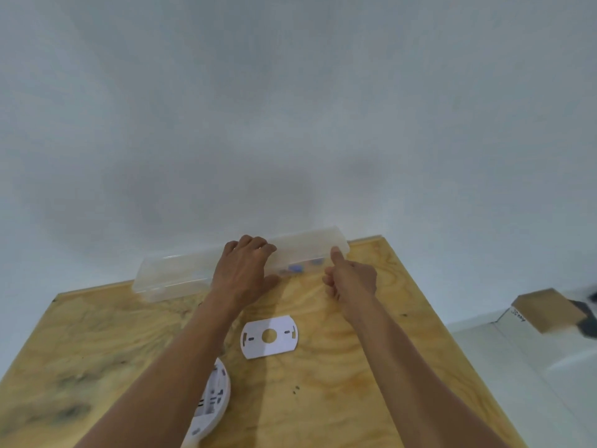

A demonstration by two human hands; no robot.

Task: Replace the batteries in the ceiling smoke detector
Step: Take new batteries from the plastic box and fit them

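A long clear plastic box lies along the far edge of the plywood board, against the white wall. Small blue and dark items show through its right part. My left hand rests on top of the box near its middle, fingers curled over the lid. My right hand is at the box's right end, thumb up against its front, fingers curled. A white mounting plate with a round hole lies between my forearms. The white smoke detector lies open side up, partly hidden by my left forearm.
A brown cardboard box sits at the right on a white surface, beside a dark object at the frame edge. The board's right edge runs diagonally down to the lower right. The white wall fills the upper half.
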